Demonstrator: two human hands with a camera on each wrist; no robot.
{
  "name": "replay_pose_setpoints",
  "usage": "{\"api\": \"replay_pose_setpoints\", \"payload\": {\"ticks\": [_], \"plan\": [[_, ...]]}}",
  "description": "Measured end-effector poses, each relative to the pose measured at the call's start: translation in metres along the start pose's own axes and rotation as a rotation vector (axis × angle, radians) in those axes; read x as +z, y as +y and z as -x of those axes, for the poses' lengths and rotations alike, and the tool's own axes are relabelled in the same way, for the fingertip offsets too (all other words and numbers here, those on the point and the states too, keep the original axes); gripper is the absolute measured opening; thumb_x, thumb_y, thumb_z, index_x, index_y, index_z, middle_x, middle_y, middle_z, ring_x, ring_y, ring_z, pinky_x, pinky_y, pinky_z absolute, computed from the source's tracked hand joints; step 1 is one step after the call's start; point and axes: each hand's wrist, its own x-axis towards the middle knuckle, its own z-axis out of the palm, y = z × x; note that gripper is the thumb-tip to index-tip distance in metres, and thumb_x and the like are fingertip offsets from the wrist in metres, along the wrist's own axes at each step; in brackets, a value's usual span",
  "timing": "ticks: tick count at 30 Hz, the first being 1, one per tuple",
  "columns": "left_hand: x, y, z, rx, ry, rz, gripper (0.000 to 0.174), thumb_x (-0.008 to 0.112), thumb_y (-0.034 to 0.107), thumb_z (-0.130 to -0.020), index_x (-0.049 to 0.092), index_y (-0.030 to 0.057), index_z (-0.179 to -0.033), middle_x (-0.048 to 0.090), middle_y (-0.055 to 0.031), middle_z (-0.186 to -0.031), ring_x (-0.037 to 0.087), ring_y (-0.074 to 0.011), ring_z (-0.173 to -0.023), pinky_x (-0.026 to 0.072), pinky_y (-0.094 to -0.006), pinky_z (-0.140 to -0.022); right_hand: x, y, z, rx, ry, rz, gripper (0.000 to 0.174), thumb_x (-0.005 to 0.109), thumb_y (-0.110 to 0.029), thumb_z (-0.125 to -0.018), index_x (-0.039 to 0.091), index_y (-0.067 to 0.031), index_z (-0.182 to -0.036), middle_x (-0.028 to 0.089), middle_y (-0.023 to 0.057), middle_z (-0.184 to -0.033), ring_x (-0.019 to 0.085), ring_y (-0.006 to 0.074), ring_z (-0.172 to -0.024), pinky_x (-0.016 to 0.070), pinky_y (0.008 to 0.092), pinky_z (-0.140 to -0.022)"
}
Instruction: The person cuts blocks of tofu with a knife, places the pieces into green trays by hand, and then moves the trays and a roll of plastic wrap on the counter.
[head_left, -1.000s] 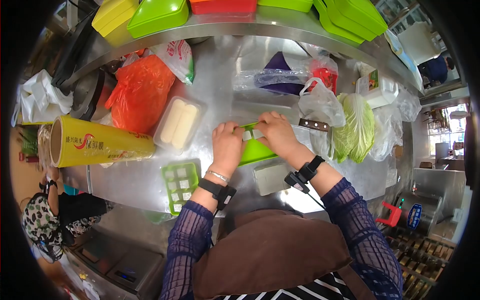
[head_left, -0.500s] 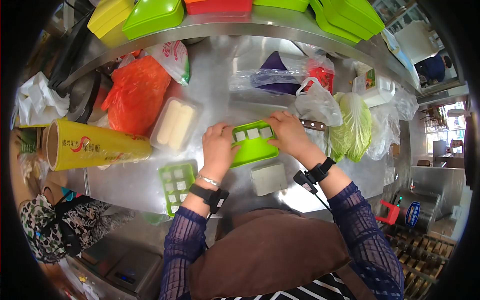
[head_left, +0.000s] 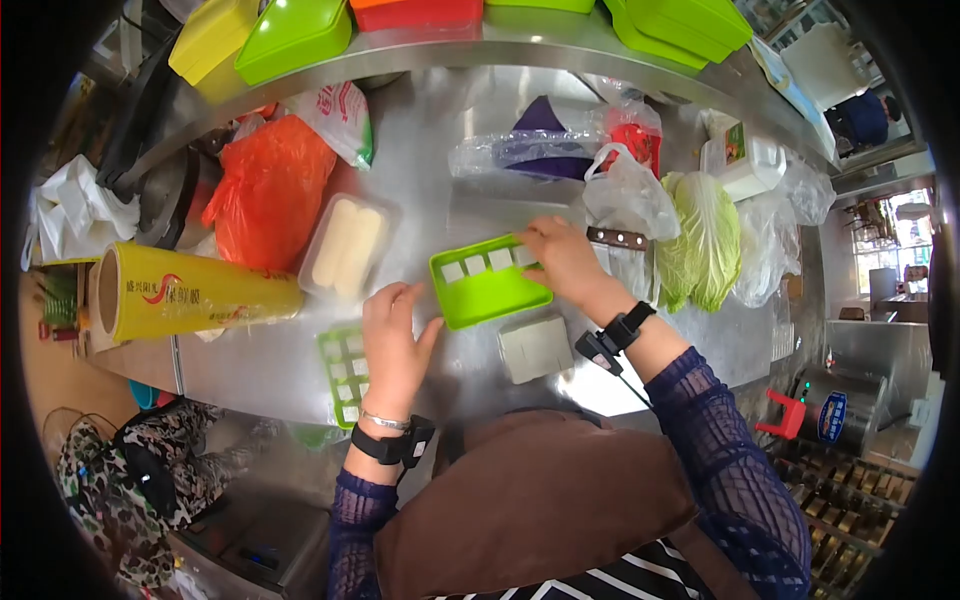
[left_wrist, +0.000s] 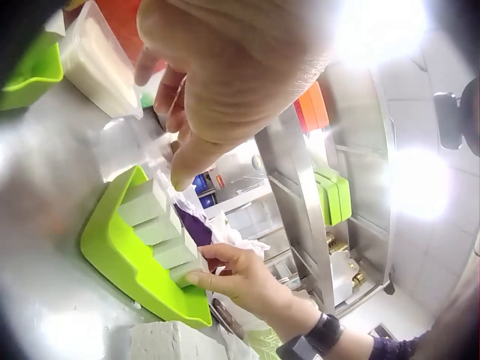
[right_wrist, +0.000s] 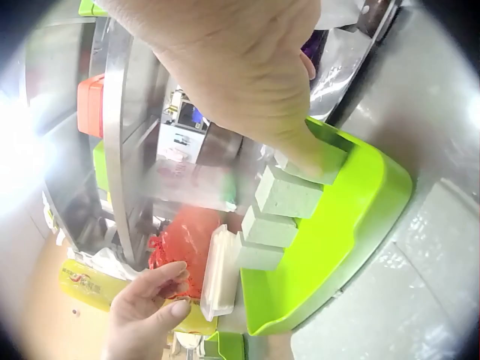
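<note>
A shallow green tray (head_left: 495,305) lies on the steel counter, with several white tofu blocks (head_left: 476,266) lined up along its far side. My right hand (head_left: 565,262) is at the tray's right end, thumb inside and fingers over the far rim, pinching the end tofu block (right_wrist: 330,161). Left of the tray, my left hand (head_left: 390,335) hovers with thumb and fingers apart, holding nothing. Below the tray sits a larger pale tofu slab (head_left: 536,348). Another green tray (head_left: 328,368) holding tofu pieces is partly hidden behind the left hand.
A tub with two pale rolls (head_left: 350,245), a red plastic bag (head_left: 275,185) and a yellow cling-film roll (head_left: 200,292) stand left. To the right are a knife handle (head_left: 618,238) and a Chinese cabbage (head_left: 703,245). A steel shelf (head_left: 430,55) with lunch boxes runs overhead.
Both hands were at the green tray. My left hand has let go and drawn back left toward the other tray, while the right stays at the right end. The tray has shifted slightly left.
</note>
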Motion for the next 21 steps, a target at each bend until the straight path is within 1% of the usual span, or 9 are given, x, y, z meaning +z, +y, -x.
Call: {"api": "replay_pose_setpoints", "payload": {"ticks": [2,4,6,7,10,11,15,18,21], "plan": [[-0.002,0.007,0.012,0.082,-0.031,0.032,0.053,0.086,0.008,-0.072,0.068,0.0026,-0.121,0.064,-0.0168,-0.122,0.06,-0.0391,-0.113,0.05,-0.0472,-0.098,-0.022,-0.009,0.003,-0.018,0.018,-0.057,0.04,0.082,-0.015,-0.075,0.071,-0.0097,-0.112,0.066,0.0089,-0.109,0.062,0.0332,-0.106,0.0512,0.0455,-0.09],[0.005,0.021,0.026,0.149,-0.16,0.119,0.049,0.085,0.008,-0.073,0.069,0.0028,-0.119,0.066,-0.0158,-0.119,0.062,-0.0378,-0.11,0.0533,-0.0464,-0.094,-0.046,-0.01,0.023,-0.041,-0.026,-0.138,0.045,0.082,-0.013,-0.076,0.069,-0.009,-0.119,0.067,0.0109,-0.113,0.064,0.0353,-0.105,0.0535,0.0451,-0.088],[0.019,0.03,0.033,0.165,-0.263,0.222,0.05,0.082,0.004,-0.076,0.067,0.0038,-0.124,0.067,-0.0169,-0.122,0.064,-0.0387,-0.111,0.0539,-0.046,-0.096,-0.052,-0.011,0.054,0.051,-0.156,-0.255,0.045,0.078,-0.009,-0.079,0.068,-0.0083,-0.123,0.067,0.013,-0.117,0.064,0.0364,-0.108,0.0544,0.0452,-0.09],[0.028,0.032,0.035,0.196,-0.267,0.242,0.051,0.079,0.001,-0.078,0.066,0.0035,-0.127,0.066,-0.0177,-0.124,0.063,-0.039,-0.113,0.0536,-0.0461,-0.097,-0.054,-0.012,0.067,0.097,-0.216,-0.31,0.046,0.076,-0.007,-0.08,0.067,-0.0079,-0.125,0.067,0.0141,-0.12,0.065,0.037,-0.11,0.0549,0.0452,-0.091],[0.054,0.037,0.039,0.261,-0.29,0.279,0.054,0.069,-0.006,-0.081,0.062,0.0026,-0.133,0.065,-0.0196,-0.13,0.062,-0.0399,-0.118,0.0527,-0.0465,-0.101,-0.043,-0.006,0.096,0.075,-0.238,-0.268,0.045,0.065,0.0,-0.083,0.067,-0.0065,-0.127,0.068,0.0166,-0.128,0.062,0.0381,-0.12,0.0526,0.0441,-0.102],[0.061,0.038,0.041,0.263,-0.304,0.274,0.055,0.066,-0.008,-0.081,0.061,0.0023,-0.135,0.065,-0.0201,-0.132,0.062,-0.0401,-0.12,0.0524,-0.0465,-0.102,-0.035,-0.005,0.101,0.084,-0.243,-0.337,0.051,0.059,0.006,-0.082,0.067,-0.0081,-0.131,0.067,0.017,-0.13,0.062,0.0384,-0.121,0.0521,0.0446,-0.104],[0.076,0.036,0.04,0.308,-0.305,0.241,0.056,0.061,-0.01,-0.081,0.06,0.0017,-0.136,0.064,-0.0202,-0.134,0.062,-0.0406,-0.122,0.0522,-0.0464,-0.103,-0.007,0.001,0.109,-0.058,-0.214,-0.401,0.058,0.059,0.006,-0.082,0.063,-0.01,-0.138,0.068,0.0154,-0.131,0.061,0.0384,-0.122,0.051,0.0456,-0.105],[0.075,0.031,0.039,0.286,-0.383,0.229,0.058,0.059,-0.012,-0.08,0.061,0.0019,-0.136,0.063,-0.0199,-0.136,0.063,-0.0401,-0.121,0.053,-0.046,-0.103,-0.009,0.004,0.109,-0.069,-0.305,-0.372,0.059,0.061,0.006,-0.082,0.063,-0.0102,-0.139,0.067,0.0148,-0.133,0.062,0.0378,-0.119,0.0511,0.0449,-0.103],[0.075,0.033,0.044,0.295,-0.344,0.194,0.058,0.059,-0.012,-0.079,0.061,0.0022,-0.136,0.064,-0.0198,-0.137,0.064,-0.0397,-0.12,0.0539,-0.0453,-0.101,-0.008,0.009,0.115,-0.032,-0.311,-0.38,0.059,0.063,0.003,-0.083,0.062,-0.0102,-0.14,0.068,0.0146,-0.131,0.062,0.0383,-0.119,0.0508,0.0457,-0.103]]}}
